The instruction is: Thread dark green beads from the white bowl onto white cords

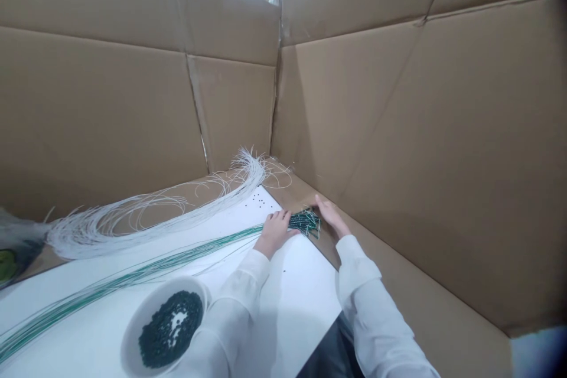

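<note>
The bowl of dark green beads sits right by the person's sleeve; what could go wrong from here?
The left sleeve looks very close to the bowl, so an arm movement might spill the beads. The looping white strands could tangle. The splayed ends near the right hand might snag.

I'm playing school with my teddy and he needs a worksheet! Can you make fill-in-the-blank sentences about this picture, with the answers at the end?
1. The little pieces in the round bowl are dark ____.
2. The tall brown walls are made of ____.
3. The right hand is by the tips of the green strands, and the ____ hand lies over them.
4. Both sleeves are the colour ____.

Missing words: green; cardboard; left; white.
</note>
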Demonstrator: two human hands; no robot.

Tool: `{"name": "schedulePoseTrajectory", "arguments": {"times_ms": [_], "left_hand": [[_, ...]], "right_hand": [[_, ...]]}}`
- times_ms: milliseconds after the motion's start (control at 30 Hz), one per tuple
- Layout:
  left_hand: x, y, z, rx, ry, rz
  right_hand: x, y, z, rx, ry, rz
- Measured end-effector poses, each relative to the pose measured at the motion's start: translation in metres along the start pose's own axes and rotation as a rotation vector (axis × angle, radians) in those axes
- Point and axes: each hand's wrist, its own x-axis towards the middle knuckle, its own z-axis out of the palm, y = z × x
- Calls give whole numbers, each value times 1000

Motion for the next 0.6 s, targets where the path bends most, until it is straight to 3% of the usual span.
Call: {"name": "schedulePoseTrajectory", "arguments": {"times_ms": [167, 333, 467, 600], "left_hand": [[2, 8, 4, 0, -22, -61], [-1, 13, 0, -12, -99, -117], [1, 12, -11, -27, -212, -172], [11, -6, -33, -60, -323, -256]], "right_hand": [[-11, 0, 3, -109, -67, -45], [-22, -6, -2, -232, 3, -71], [-24, -41, 1, -344, 34, -179], [-13, -98, 43, -429, -145, -415]]}}
